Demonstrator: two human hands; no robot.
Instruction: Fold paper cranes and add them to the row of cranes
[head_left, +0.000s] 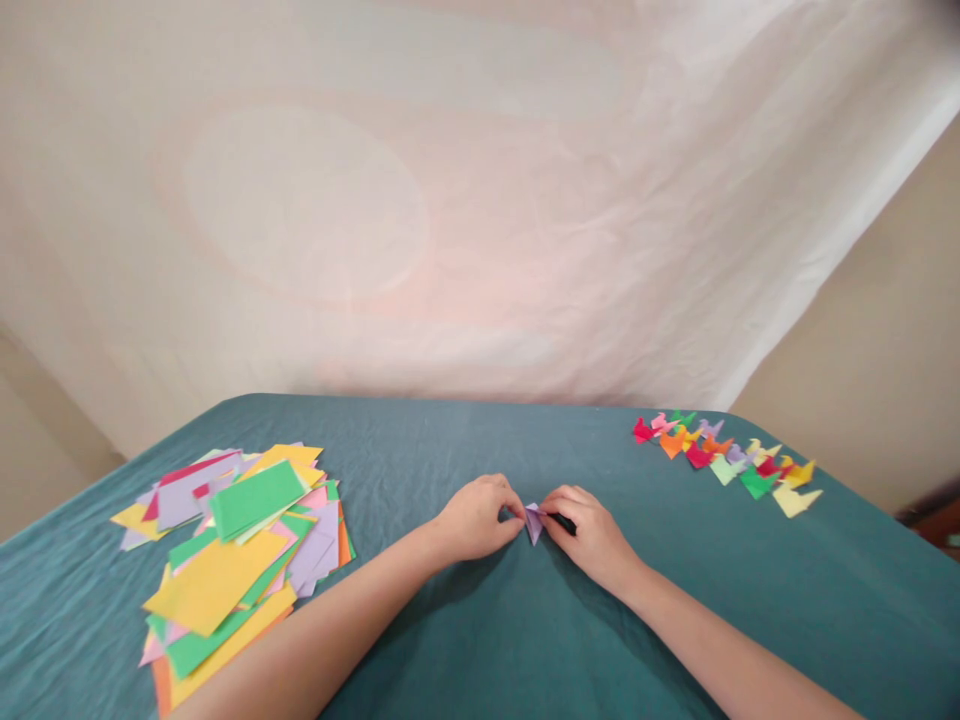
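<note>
A small purple piece of folded paper (533, 523) is held between my two hands just above the middle of the table, its narrow tip pointing down toward me. My left hand (482, 518) pinches its left side between thumb and fingertips. On the other side, my right hand (589, 530) grips the right edge with thumb and forefinger, the remaining fingers curled in. The fingertips cover part of the paper, so its full shape is hidden.
A loose pile of coloured paper sheets (225, 580) lies at the left, partly behind my left forearm. Several small folded paper birds (757, 484) stand in rows at the far right. A teal cloth (465, 440) covers the table; a pale curtain (480, 250) hangs behind.
</note>
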